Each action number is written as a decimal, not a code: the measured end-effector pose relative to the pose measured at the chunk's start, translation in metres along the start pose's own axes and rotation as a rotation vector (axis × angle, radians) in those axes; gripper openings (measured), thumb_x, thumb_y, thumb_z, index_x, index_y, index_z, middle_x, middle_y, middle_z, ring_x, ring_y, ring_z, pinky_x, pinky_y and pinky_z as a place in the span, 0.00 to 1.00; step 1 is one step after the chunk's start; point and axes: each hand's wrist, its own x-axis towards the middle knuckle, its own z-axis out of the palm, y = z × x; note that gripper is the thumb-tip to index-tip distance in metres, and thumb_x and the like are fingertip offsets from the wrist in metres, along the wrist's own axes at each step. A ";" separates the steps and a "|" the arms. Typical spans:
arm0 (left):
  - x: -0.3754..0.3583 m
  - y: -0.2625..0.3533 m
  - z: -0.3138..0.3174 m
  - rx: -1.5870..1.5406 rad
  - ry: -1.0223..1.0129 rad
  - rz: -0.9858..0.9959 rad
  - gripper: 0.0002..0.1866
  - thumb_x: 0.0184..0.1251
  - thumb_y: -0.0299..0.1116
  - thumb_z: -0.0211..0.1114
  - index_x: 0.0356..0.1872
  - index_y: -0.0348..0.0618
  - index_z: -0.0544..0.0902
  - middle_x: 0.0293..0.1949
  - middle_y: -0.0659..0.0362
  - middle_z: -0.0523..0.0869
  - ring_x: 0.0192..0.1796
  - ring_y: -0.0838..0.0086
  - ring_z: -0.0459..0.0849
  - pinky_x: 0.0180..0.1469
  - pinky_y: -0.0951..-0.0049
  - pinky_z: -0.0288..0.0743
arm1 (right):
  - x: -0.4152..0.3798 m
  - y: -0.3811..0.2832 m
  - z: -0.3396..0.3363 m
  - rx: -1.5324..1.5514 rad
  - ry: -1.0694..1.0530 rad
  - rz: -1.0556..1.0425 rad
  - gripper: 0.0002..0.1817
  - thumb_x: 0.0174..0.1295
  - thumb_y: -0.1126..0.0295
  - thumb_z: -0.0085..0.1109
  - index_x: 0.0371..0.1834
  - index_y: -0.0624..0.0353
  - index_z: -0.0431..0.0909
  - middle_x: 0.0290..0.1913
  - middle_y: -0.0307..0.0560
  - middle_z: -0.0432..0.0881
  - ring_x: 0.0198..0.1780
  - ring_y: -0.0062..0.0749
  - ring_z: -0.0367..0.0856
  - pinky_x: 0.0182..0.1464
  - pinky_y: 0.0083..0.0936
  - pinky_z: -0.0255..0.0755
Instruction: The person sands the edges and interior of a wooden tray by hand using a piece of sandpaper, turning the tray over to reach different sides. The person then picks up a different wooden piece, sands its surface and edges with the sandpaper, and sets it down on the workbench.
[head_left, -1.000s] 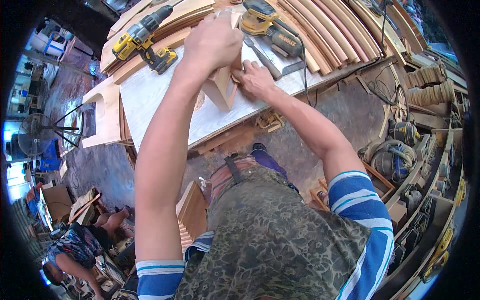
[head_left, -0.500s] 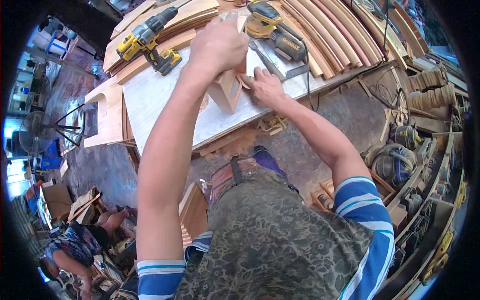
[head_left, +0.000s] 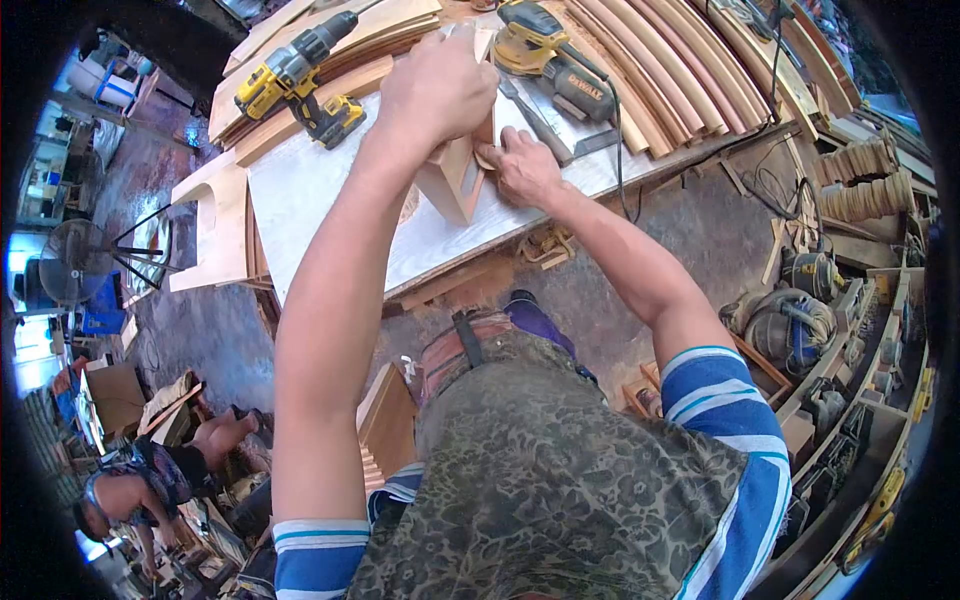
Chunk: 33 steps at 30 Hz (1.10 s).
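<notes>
On the white-topped workbench (head_left: pixel 320 215) stands a pale wooden piece with angled, box-like sides (head_left: pixel 452 185). My left hand (head_left: pixel 440 88) is closed over its upper part, and the back of the hand hides most of the grip. Low on the piece's right side, my right hand (head_left: pixel 527 172) has its fingers bent around a small thin brown piece (head_left: pixel 486 158), pressed against the wood. What that thin piece is, I cannot make out. A long flat dark tool (head_left: pixel 540 125) lies just beyond my right hand.
A yellow cordless drill (head_left: pixel 300 85) lies at the back left, and a yellow-black DeWalt sander (head_left: pixel 525 40) at the back. Curved wooden strips (head_left: pixel 660 75) are stacked behind. A black cord (head_left: pixel 618 170) hangs over the bench edge. At lower left, another person (head_left: pixel 150 485) bends forward.
Both my hands stay at the wooden piece, the right one shifting only slightly. The other person at lower left has bent further down.
</notes>
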 end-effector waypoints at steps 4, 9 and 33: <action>-0.001 0.004 -0.005 0.056 -0.009 -0.018 0.34 0.74 0.44 0.57 0.77 0.39 0.70 0.62 0.36 0.82 0.65 0.43 0.81 0.70 0.51 0.74 | -0.010 -0.001 -0.004 0.015 -0.006 -0.061 0.27 0.62 0.68 0.59 0.67 0.44 0.80 0.52 0.57 0.78 0.54 0.54 0.82 0.48 0.45 0.83; -0.001 0.003 -0.002 0.023 0.018 0.001 0.35 0.73 0.45 0.57 0.77 0.37 0.69 0.62 0.35 0.82 0.65 0.43 0.82 0.70 0.51 0.73 | -0.004 0.000 0.000 0.059 -0.012 0.011 0.29 0.63 0.66 0.61 0.71 0.41 0.77 0.52 0.57 0.78 0.56 0.55 0.82 0.50 0.46 0.83; 0.004 -0.002 0.002 0.016 0.046 0.014 0.35 0.71 0.43 0.59 0.76 0.38 0.70 0.61 0.34 0.83 0.65 0.41 0.81 0.71 0.49 0.72 | -0.015 -0.008 -0.001 0.049 0.008 0.012 0.26 0.65 0.67 0.56 0.68 0.40 0.80 0.53 0.57 0.78 0.53 0.53 0.84 0.50 0.44 0.82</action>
